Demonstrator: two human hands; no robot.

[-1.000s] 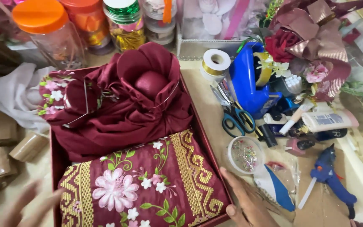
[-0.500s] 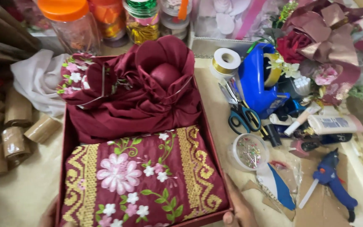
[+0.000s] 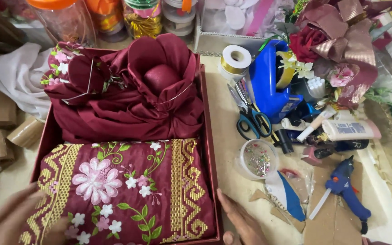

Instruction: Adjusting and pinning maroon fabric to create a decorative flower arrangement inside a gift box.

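Hands point(image 3: 128, 222) beside maroon gift box point(image 3: 209, 149)

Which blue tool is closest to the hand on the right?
The small blue glue gun beside the right hand; the blue-handled scissors and big blue tool lie farther up.

A cream table point(image 3: 225, 118) carries a maroon box point(image 3: 208, 136), scissors point(image 3: 250, 119), pin tub point(image 3: 256, 159) and blue glue gun point(image 3: 346, 190).
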